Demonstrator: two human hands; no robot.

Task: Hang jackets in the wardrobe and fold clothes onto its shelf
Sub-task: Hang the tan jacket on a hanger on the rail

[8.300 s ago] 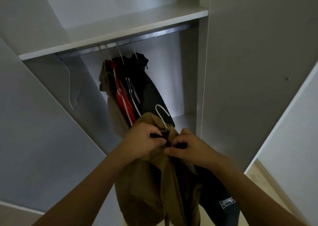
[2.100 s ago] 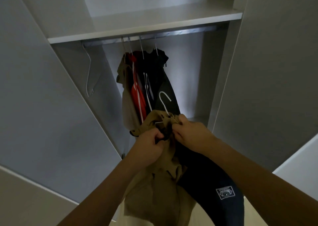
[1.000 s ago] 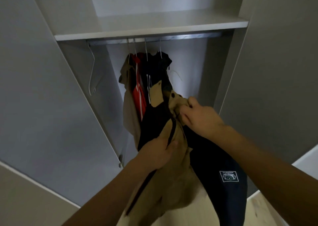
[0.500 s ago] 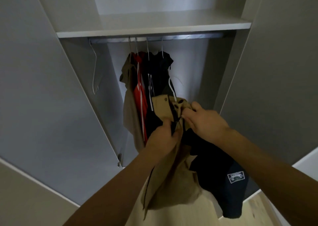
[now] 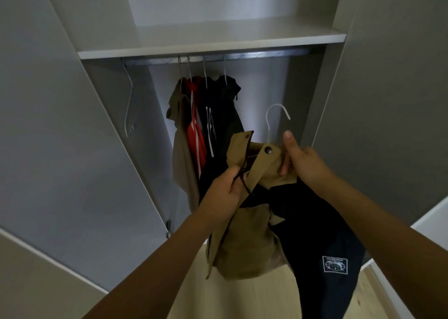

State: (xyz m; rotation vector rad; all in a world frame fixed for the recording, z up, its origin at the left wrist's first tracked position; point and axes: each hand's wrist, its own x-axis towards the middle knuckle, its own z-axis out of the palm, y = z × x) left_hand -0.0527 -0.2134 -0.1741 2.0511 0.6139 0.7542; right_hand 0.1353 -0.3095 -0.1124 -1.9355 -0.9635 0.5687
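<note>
I hold a tan and black jacket (image 5: pixel 244 236) in front of the open wardrobe. The hook of its white hanger (image 5: pixel 276 115) sticks up above the collar. My left hand (image 5: pixel 225 192) grips the left collar edge and a dark drawstring. My right hand (image 5: pixel 303 161) holds the right side of the collar near a snap button, thumb raised. The black sleeve with a white patch (image 5: pixel 335 265) hangs down to the right. The metal rail (image 5: pixel 257 56) runs under the shelf (image 5: pixel 213 47), well above the hanger hook.
Several jackets (image 5: pixel 206 129), tan, red and dark, hang at the middle of the rail. A bare white hanger (image 5: pixel 129 105) hangs at the rail's left end. Grey wardrobe doors stand open on both sides. Light wooden floor shows below.
The jacket's collar has been pulled apart and straightened, so the snap buttons and the hanger hook now show. My right thumb has lifted off the cloth.
</note>
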